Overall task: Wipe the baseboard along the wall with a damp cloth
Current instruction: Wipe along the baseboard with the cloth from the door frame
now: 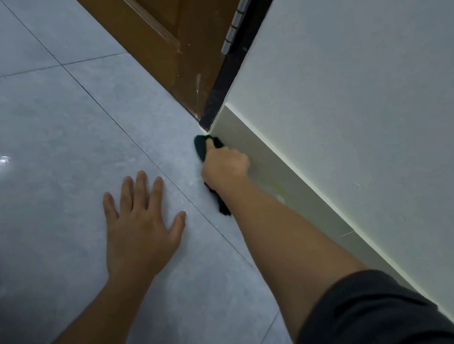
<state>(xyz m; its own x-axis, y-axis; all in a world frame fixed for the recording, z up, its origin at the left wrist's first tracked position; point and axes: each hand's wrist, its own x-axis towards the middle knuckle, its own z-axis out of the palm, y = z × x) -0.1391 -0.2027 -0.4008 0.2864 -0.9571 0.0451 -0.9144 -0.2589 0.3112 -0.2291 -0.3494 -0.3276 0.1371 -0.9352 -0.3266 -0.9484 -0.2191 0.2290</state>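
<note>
The right hand [226, 166] clenches a dark cloth [205, 145] against the pale baseboard [247, 138] at its end beside the black door frame [223, 87]. The left hand [138, 227] lies flat, fingers spread, on the grey tile floor [29, 121].

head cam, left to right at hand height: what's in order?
Tiled floor → left hand, flat on the floor → right hand, gripping a dark cloth → baseboard → wall.
</note>
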